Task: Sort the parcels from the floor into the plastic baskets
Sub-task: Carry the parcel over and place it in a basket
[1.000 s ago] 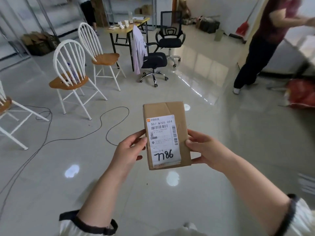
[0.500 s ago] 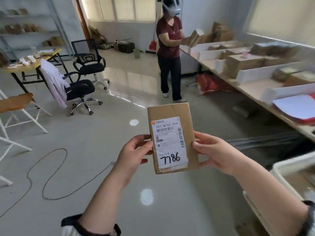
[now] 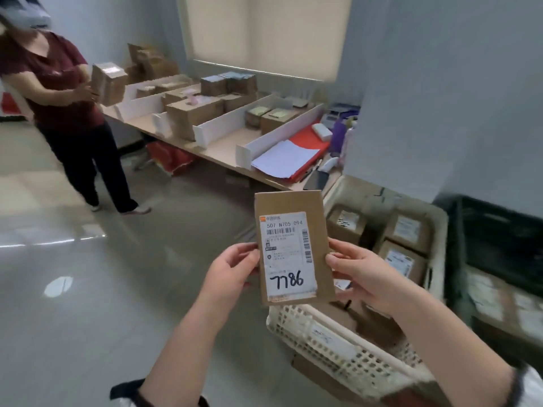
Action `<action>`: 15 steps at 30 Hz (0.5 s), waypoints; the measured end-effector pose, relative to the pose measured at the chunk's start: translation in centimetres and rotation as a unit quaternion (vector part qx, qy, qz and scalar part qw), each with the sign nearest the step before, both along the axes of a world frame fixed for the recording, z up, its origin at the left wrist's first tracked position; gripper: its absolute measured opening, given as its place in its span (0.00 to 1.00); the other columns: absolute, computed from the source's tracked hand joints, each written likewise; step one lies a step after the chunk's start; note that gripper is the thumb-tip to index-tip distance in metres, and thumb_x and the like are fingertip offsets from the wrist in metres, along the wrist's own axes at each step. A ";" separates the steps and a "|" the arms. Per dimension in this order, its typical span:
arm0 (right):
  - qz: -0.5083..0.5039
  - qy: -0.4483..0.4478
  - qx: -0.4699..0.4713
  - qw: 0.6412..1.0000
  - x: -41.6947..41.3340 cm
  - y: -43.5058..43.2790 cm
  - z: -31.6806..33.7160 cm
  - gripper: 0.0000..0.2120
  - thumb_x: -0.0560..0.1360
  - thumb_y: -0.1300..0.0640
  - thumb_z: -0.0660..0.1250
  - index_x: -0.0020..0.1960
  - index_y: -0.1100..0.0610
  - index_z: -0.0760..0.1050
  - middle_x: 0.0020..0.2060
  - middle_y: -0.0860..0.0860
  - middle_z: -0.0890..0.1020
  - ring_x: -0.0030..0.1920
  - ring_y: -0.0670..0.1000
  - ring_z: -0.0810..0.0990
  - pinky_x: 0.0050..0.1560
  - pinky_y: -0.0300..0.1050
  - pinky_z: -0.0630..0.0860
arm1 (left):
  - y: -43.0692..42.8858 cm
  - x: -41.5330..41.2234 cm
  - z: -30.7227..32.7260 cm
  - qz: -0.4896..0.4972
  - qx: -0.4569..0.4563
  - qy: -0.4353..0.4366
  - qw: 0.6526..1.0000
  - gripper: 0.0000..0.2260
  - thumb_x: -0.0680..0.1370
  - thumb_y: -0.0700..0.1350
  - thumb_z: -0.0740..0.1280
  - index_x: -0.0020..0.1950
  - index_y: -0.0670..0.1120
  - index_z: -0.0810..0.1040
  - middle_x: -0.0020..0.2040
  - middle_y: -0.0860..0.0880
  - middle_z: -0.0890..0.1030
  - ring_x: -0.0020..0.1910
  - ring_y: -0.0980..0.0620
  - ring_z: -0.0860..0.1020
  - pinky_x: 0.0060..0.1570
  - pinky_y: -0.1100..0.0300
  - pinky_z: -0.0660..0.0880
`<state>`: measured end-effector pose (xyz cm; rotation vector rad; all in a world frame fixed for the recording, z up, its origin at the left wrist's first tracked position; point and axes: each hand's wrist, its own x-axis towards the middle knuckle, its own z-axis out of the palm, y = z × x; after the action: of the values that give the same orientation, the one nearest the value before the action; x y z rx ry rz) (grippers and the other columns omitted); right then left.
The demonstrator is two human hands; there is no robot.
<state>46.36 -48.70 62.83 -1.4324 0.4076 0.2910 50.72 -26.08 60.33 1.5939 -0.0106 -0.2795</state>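
Note:
I hold a flat brown cardboard parcel upright in front of me, its white label marked 7786 facing me. My left hand grips its left edge and my right hand grips its right edge. Just below and to the right stands a cream plastic basket with several labelled brown parcels inside. A dark basket with more parcels stands to the right of it, partly cut off by the frame edge.
A long table with white dividers and stacked boxes runs along the far wall. A person in a dark red top stands at its left end holding a box. Grey tiled floor spreads to the left.
My view has swung to the right, from the chairs and desk to the table and the baskets. The parcel stays held in both hands at the same distance.

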 end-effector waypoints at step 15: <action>-0.262 0.047 0.040 0.963 1.4 -8.2 -5.1 0.13 0.79 0.60 0.61 0.55 0.43 0.76 0.49 0.47 0.85 0.49 0.51 0.84 0.44 0.53 0.81 | -14.3 12.7 -4.2 -0.277 0.100 0.043 0.955 0.08 0.77 0.49 0.66 0.56 0.56 0.78 0.49 0.55 0.84 0.49 0.54 0.82 0.51 0.52 0.78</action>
<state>47.80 -56.91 57.77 -1.1830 0.8236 -0.0544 63.39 -40.33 56.13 1.7552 -0.3770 -0.8070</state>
